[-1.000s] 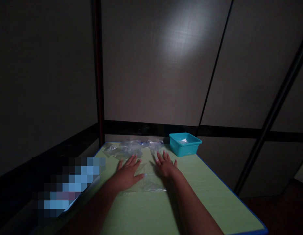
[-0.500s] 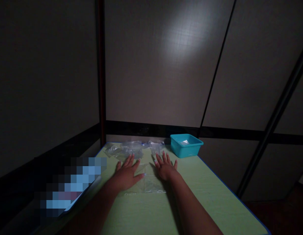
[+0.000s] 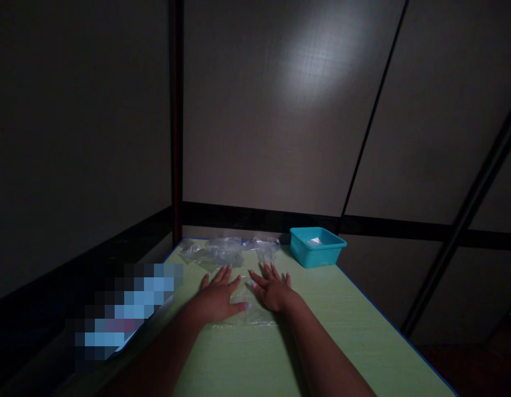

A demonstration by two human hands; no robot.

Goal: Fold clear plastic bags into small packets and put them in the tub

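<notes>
A clear plastic bag (image 3: 261,315) lies flat on the pale green table (image 3: 238,364), its near edge showing between my forearms. My left hand (image 3: 218,295) rests palm down over its left part, with the fingers spread and the thumb pointing right. Over the right part is my right hand (image 3: 274,289), also palm down, its fingers apart and pointing away from me. Neither hand grips anything. Beyond my fingertips lie crumpled clear plastic bags (image 3: 222,252), with another crumpled bag (image 3: 265,248) just to their right.
A turquoise plastic basin (image 3: 317,251) stands at the table's far right corner with something pale and shiny inside. Along the left table edge is a pixelated bluish object (image 3: 135,309) that I cannot make out. A panelled wall (image 3: 259,138) rises behind the table.
My right hand has shifted slightly left, closer to my left thumb. The whole view has moved a little; the bags and basin stay in place.
</notes>
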